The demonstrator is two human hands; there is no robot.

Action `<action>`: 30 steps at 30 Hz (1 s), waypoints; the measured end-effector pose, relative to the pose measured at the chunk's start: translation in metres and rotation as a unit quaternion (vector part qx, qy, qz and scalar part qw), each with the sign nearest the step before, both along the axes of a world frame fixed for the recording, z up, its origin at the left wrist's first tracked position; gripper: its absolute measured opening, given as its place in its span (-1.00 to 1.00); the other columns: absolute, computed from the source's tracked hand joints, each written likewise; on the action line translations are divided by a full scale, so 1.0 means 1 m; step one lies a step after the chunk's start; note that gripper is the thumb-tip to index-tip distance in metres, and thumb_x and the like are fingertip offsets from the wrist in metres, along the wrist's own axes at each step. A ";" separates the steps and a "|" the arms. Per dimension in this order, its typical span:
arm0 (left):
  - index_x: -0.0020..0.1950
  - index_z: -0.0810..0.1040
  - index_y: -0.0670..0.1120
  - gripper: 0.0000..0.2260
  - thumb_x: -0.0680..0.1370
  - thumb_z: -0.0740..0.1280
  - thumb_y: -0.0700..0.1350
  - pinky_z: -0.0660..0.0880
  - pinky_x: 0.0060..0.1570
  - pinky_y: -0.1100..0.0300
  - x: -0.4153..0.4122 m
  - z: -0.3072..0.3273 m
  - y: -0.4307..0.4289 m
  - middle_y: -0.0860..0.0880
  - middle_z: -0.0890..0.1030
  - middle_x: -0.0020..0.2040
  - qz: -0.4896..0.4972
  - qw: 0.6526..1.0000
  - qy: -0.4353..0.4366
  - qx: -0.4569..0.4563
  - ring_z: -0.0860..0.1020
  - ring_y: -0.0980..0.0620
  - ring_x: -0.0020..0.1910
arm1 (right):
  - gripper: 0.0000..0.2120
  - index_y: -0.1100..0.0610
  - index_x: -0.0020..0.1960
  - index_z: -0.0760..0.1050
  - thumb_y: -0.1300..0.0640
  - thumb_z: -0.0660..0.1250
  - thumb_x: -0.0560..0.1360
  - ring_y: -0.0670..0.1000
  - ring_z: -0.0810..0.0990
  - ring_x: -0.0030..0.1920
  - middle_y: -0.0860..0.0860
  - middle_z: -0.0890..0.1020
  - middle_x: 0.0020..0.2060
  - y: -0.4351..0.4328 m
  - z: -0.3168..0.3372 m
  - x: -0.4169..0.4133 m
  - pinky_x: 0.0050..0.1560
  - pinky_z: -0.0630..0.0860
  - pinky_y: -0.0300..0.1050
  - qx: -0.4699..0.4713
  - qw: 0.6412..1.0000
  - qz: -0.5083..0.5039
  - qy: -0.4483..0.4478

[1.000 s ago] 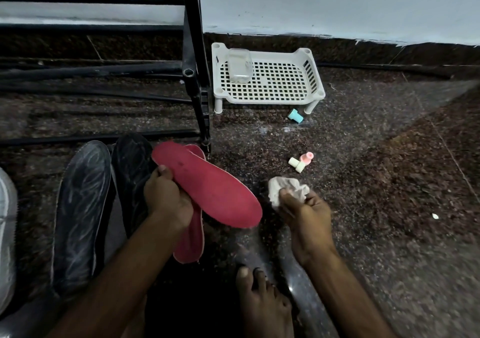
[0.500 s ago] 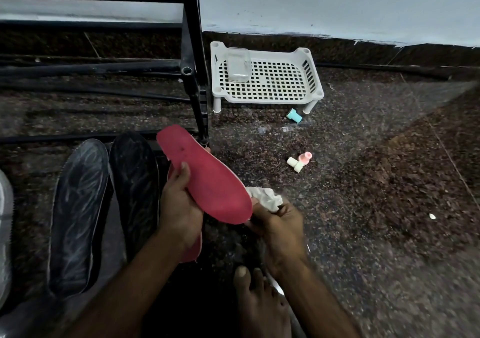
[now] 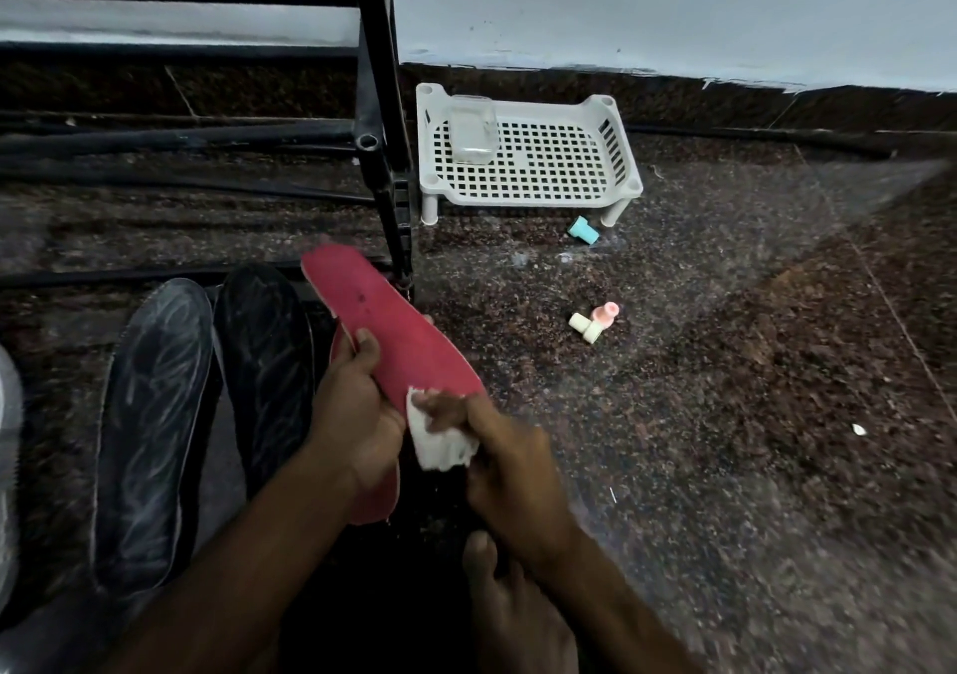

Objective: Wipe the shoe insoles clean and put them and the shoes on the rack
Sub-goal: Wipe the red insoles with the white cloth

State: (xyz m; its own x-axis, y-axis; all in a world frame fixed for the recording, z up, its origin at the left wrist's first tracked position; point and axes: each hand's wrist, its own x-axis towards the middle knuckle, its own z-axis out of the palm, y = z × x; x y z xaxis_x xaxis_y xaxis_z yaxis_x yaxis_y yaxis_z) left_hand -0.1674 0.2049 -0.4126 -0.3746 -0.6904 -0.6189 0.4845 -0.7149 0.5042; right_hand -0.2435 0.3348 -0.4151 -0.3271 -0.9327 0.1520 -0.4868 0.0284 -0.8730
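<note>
Closest in, a bare foot [image 3: 510, 601] rests on the dark speckled stone floor [image 3: 725, 440]. Just past it, the right hand [image 3: 512, 466] has its fingers clamped tight on a white crumpled cloth [image 3: 440, 445]. The cloth presses on the near end of a red foam shoe insole [image 3: 393, 336]. The left hand [image 3: 352, 414] holds this insole up off the floor, with its fingers curled round the side edge and its thumb on top. A second red insole [image 3: 375, 497] lies flat on the floor under that hand. To the left, a dark grey insole [image 3: 150, 435] and another dark insole [image 3: 269, 373] lie side by side. A bit of a white shoe [image 3: 8, 466] shows at the left edge. Farther off stands the black metal rack [image 3: 382, 119], its post just behind the held insole's tip. To the right lie small pink and cream plastic pieces [image 3: 594, 322], touching each other. A small teal plastic piece [image 3: 582, 229] sits beside the leg of a low white plastic tray with holes [image 3: 544, 176]. The tray holds a clear container [image 3: 471, 127]. Behind it all is a pale wall [image 3: 647, 10].
</note>
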 end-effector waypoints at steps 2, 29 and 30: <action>0.27 0.47 0.00 -0.78 0.68 0.12 -0.09 0.58 0.08 0.01 0.003 -0.003 -0.003 -0.02 0.59 0.19 -0.005 1.000 -0.015 -0.005 0.60 0.09 0.03 | -0.58 0.22 0.00 0.56 0.54 0.23 0.23 -0.11 0.62 0.17 -0.05 0.68 0.10 0.017 0.006 0.004 0.16 0.55 -0.15 0.011 0.997 0.034 -0.070; 0.34 0.44 0.00 -0.74 0.67 0.13 -0.11 0.64 -0.07 0.07 0.006 -0.002 -0.002 0.02 0.67 0.03 -0.003 0.999 -0.002 -0.049 0.65 0.08 -0.05 | -0.60 0.08 -0.13 0.62 0.49 0.25 0.24 -0.10 0.68 -0.16 -0.08 0.72 -0.19 0.006 0.024 0.032 -0.14 0.56 -0.26 0.032 0.977 -0.142 -0.158; 0.34 0.45 -0.03 -0.73 0.67 0.13 -0.14 0.65 -0.11 0.09 0.007 -0.002 0.000 0.02 0.68 0.02 -0.009 0.999 0.005 -0.046 0.66 0.09 -0.08 | -0.60 0.08 -0.14 0.61 0.53 0.25 0.27 -0.07 0.68 -0.19 -0.05 0.71 -0.21 0.001 0.028 0.023 -0.15 0.57 -0.21 0.005 0.967 -0.180 -0.181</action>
